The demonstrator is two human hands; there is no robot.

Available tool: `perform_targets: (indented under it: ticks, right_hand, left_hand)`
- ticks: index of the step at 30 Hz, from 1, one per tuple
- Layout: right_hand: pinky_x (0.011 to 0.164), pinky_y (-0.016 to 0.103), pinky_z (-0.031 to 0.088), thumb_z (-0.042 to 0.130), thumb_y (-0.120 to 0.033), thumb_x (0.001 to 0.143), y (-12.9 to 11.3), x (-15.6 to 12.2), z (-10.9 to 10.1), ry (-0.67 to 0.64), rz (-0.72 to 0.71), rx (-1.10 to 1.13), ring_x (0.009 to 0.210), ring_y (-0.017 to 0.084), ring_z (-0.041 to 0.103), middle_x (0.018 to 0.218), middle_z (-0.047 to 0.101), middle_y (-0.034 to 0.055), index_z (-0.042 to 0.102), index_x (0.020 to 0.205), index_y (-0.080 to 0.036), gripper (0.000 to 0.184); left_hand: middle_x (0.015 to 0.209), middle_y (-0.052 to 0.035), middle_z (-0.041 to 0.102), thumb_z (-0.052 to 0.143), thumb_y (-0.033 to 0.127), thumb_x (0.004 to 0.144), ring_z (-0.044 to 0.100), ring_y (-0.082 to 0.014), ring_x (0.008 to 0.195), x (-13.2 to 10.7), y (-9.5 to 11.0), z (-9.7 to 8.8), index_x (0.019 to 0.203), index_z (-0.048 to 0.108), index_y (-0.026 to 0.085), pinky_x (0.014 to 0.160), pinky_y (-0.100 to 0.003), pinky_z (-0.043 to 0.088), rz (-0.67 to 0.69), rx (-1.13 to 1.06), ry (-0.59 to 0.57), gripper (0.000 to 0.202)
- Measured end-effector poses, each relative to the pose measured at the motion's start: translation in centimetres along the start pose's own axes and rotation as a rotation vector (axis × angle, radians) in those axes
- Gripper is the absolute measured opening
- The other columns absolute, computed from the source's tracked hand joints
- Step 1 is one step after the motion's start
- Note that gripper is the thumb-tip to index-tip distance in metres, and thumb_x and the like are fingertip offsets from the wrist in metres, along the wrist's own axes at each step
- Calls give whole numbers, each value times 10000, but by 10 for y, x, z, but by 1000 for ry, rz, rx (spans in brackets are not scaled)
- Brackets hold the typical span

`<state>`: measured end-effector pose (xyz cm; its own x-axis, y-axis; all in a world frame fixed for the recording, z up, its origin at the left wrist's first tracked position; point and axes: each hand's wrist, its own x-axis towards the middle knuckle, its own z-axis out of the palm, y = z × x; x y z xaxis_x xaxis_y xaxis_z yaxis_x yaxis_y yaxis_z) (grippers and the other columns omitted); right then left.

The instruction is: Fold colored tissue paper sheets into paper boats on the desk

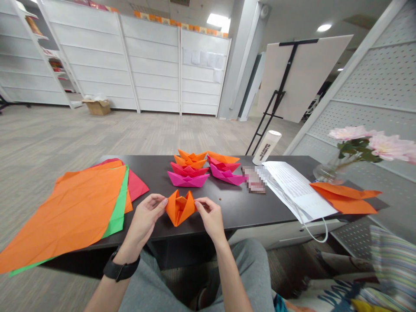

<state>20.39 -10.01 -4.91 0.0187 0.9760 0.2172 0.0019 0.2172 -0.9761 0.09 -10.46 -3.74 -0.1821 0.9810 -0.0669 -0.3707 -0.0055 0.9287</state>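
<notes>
Between my two hands is an orange folded paper boat [180, 209], partly opened out, just over the table's front edge. My left hand [151, 215] pinches its left tip between thumb and fingers. Its right tip is pinched the same way by my right hand [210, 215]. Behind it stand finished-looking paper boats in rows: a magenta boat [188, 178] in front, red and orange ones further back, and a second row with another magenta boat [225, 175] to the right. To the left lies a stack of large paper sheets, an orange sheet [84, 203] on top.
On the dark table [234, 212] are a white cylinder [267, 147], a blurred-out flat item [254, 180], printed pages [299, 190] with a white cable [305, 225], folded orange paper [347, 199] and a glass vase [328, 173] of pink flowers. A green sheet [117, 216] shows beneath the orange one.
</notes>
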Motion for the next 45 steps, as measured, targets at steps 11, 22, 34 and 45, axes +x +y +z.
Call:
perform_targets:
  ticks: [11, 22, 34, 45]
  right_hand:
    - [724, 283, 535, 653, -338, 843, 1, -1, 0, 20, -25, -4, 809, 196, 660, 836, 702, 43, 716, 817, -186, 166]
    - [744, 297, 529, 652, -421, 829, 11, 1, -6, 165, 41, 113, 801, 191, 650, 859, 703, 42, 669, 885, -185, 242]
    - [753, 343, 559, 559, -430, 877, 14, -1, -8, 191, 60, 60, 850, 217, 663, 915, 680, 68, 599, 938, -194, 247]
    - [1128, 492, 299, 526, -35, 819, -76, 0, -25, -468, -523, -707, 1177, 227, 605, 1227, 689, 35, 621, 1266, -308, 532]
  left_hand:
    - [736, 30, 632, 935, 259, 496, 613, -99, 726, -4, -1, 12, 733, 639, 150, 655, -187, 525, -72, -153, 44, 394]
    - [744, 36, 622, 913, 283, 513, 599, -96, 716, -10, -7, 23, 776, 614, 167, 657, -185, 498, 60, -109, 105, 415]
    - [983, -51, 704, 882, 267, 581, 658, -176, 924, -9, -16, 13, 970, 678, 166, 820, -271, 529, 61, 35, -12, 450]
    - [924, -56, 716, 866, 301, 612, 655, -198, 936, -14, -17, 11, 906, 733, 173, 853, -278, 514, 63, 163, -47, 348]
